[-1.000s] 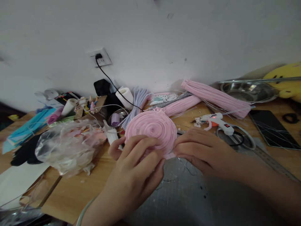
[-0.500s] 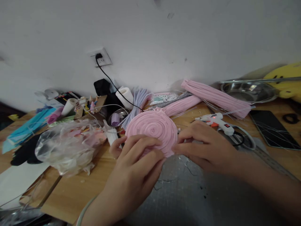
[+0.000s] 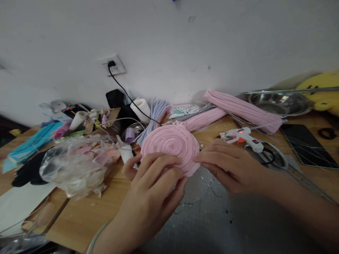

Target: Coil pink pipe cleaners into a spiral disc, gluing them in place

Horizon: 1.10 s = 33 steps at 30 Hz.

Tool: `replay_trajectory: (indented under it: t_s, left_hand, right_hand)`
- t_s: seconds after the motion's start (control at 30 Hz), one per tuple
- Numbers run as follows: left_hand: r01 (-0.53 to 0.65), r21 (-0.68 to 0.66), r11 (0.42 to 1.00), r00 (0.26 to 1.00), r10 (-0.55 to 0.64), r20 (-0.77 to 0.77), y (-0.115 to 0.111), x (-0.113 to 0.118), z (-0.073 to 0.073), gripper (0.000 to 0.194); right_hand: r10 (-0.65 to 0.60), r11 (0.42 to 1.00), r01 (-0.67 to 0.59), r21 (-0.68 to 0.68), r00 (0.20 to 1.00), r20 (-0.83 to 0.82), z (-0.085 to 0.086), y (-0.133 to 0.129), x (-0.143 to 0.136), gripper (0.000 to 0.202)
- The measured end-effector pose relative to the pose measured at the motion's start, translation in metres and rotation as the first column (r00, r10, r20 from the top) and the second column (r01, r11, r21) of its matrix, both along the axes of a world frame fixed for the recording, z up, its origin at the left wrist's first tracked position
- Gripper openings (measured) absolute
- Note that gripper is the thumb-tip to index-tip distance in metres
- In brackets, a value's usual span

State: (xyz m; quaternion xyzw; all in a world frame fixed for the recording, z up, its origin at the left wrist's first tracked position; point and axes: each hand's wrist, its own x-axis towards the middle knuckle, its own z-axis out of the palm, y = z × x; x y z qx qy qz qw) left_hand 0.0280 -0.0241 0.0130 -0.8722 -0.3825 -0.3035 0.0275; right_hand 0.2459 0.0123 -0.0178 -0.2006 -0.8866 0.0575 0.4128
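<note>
A round pink coil of pipe cleaners [image 3: 171, 143], wound in a flat spiral, is held up in the middle of the head view. My left hand [image 3: 156, 187] grips its lower left part, fingers bent over the front face and covering that area. At the coil's right edge, my right hand [image 3: 230, 164] has its fingertips pinched together on the rim; the exact spot under them is hidden. Beyond my right hand lies a white glue gun [image 3: 250, 139] with a red light lit.
Bundles of pink pipe cleaners [image 3: 243, 111] and lilac ones [image 3: 156, 113] lie along the wall. A crumpled plastic bag [image 3: 74, 169] is at left. A dark phone [image 3: 309, 144] and metal bowl [image 3: 280, 102] are at right. A grey mat [image 3: 201, 225] covers the front.
My right hand's fingers have drawn closer together and flattened at the coil's right edge. My left hand and the coil have hardly moved.
</note>
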Motion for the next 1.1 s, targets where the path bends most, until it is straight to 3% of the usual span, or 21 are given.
replay_trajectory:
  t_s: [0.13,0.5,0.87,1.1]
  left_hand:
    - [-0.011,0.007,1.0,1.0,0.011,-0.02,-0.0013,0.0002,0.0004,0.01]
    - [-0.023,0.071,0.997,0.998,0.027,-0.061,-0.0021,-0.0008,-0.004,0.008]
    - [-0.027,0.153,0.988,0.99,0.047,-0.129,-0.003,-0.0042,-0.0053,0.008]
    - [0.047,0.101,0.994,0.99,-0.033,-0.138,-0.0023,-0.0055,-0.0014,0.019]
  right_hand:
    - [-0.042,0.999,0.042,-0.005,0.999,0.022,-0.0011,0.0016,-0.0003,0.01]
    - [-0.043,0.999,0.043,0.009,0.998,0.041,-0.0002,0.0039,0.0021,0.011]
    - [-0.123,0.986,0.112,0.122,0.989,0.086,-0.0023,0.0032,0.0006,0.011]
    - [-0.029,1.0,0.029,0.001,0.998,0.048,-0.0001,-0.0011,0.0005,0.023]
